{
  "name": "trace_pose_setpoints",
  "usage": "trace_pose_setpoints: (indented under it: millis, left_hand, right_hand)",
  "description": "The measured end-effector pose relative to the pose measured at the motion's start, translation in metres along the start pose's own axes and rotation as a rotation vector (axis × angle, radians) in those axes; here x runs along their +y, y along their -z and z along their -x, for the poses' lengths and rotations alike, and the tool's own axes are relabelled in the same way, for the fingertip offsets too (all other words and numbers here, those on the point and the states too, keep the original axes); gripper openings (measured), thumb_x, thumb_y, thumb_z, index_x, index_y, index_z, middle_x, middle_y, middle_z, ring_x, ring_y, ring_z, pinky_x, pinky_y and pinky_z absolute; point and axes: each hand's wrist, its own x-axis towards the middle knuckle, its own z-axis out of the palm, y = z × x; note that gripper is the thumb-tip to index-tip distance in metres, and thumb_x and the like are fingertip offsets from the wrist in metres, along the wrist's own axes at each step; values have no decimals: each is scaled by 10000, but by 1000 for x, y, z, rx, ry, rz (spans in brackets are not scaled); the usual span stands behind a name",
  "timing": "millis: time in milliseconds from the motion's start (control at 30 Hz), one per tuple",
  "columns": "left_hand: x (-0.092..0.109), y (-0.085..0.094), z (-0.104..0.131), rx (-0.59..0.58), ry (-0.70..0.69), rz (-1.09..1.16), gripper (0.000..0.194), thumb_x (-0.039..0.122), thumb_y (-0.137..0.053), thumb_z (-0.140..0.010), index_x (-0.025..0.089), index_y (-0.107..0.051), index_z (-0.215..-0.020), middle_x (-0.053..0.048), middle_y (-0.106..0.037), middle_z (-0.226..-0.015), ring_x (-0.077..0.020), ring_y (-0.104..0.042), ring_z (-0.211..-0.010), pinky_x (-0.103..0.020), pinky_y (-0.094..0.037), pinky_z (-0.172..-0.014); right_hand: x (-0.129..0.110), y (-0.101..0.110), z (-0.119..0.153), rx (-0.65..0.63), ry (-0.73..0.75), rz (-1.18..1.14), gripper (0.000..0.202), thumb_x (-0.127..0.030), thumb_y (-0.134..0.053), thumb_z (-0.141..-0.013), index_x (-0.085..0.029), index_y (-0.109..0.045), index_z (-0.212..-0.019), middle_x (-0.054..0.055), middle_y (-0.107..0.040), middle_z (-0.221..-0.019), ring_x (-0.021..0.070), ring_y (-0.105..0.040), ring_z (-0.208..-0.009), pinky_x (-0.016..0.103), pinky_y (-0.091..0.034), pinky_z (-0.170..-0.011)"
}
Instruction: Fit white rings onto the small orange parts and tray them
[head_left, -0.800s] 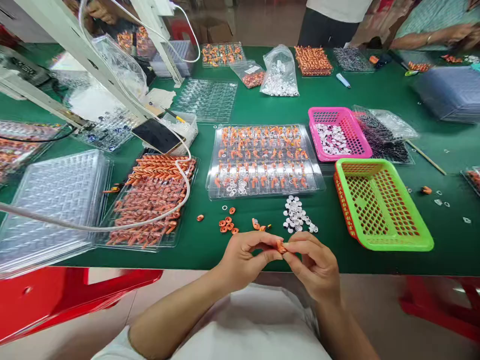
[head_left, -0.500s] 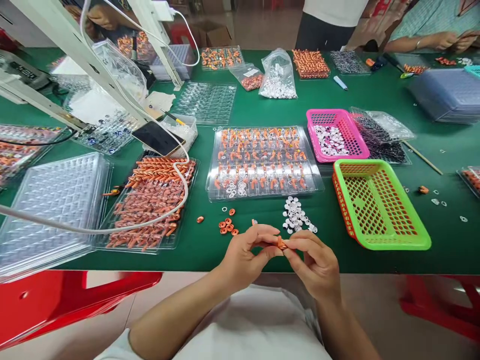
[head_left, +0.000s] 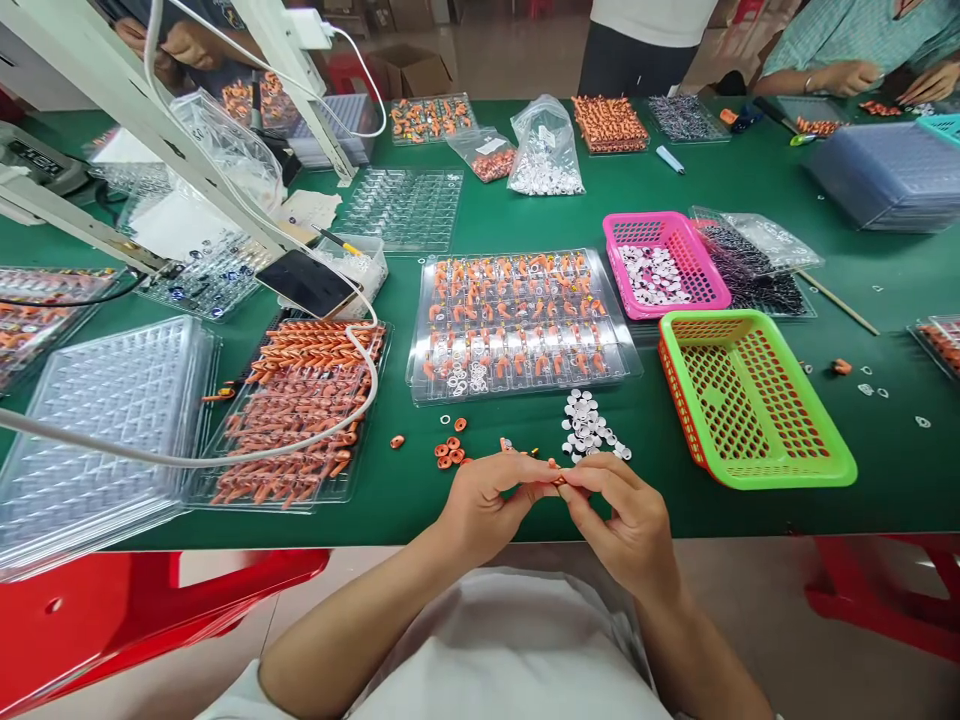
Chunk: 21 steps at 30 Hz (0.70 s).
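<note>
My left hand (head_left: 487,500) and my right hand (head_left: 622,510) meet at the table's front edge, fingertips pinched on one small orange part (head_left: 559,479) between them. Just beyond my fingers lies a pile of white discs (head_left: 589,425). Several orange rings (head_left: 451,452) rest to the left of my left hand. Behind them is a clear tray (head_left: 517,382) with rows of orange curved pieces and some white rings at its lower left. Small pieces (head_left: 506,444) lie partly hidden behind my left fingers.
A green basket (head_left: 795,482) and a pink basket (head_left: 724,295) of white pieces stand right. At left are a filled tray of orange pieces (head_left: 292,410), stacked clear trays (head_left: 112,400), a phone (head_left: 311,282) and a white cable (head_left: 225,461). Other people are across the table.
The camera view has shifted slightly. The orange part between my fingertips has turned and sits lower, more covered by the fingers. A small piece now shows above my left fingers.
</note>
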Motion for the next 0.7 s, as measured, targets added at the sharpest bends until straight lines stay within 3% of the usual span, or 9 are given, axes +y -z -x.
trace_pose_setpoints:
  millis: [200,333,533,700]
  left_hand:
    - [1,-2,0,-12,276,295,129,138,-733,-775,237,-794,-831,-46,-784,-861,-205,-730,-819,-310,-602,-766]
    - [-1,-7,0,44,449,594,88,154,-799,-718,223,-786,-771,-22,-779,-806,-167,-722,-778,-262,-601,-737]
    - [-7,-16,3,118,482,781,92,175,-828,-700,205,-777,-770,-23,-782,-818,-146,-723,-754,-244,-582,-734]
    - [1,-20,3,150,580,870,131,197,-867,-641,181,-770,-727,-26,-774,-791,-133,-705,-734,-233,-571,-717]
  right_hand:
    - [-2,4,-1,-55,55,51,244,-44,-597,-869,-194,-640,-1056,54,-658,-909,163,-632,-822,290,-548,-708]
    - [-4,-2,1,29,35,3,255,-38,-590,-876,-200,-647,-1065,51,-656,-907,154,-634,-807,273,-549,-689]
    - [1,-13,8,82,-19,-93,323,-52,-638,-858,-246,-648,-1116,32,-640,-937,141,-636,-809,258,-561,-663]
    - [8,-15,9,128,-46,-137,285,-101,-697,-834,-276,-681,-1058,10,-622,-870,134,-617,-747,237,-539,-576]
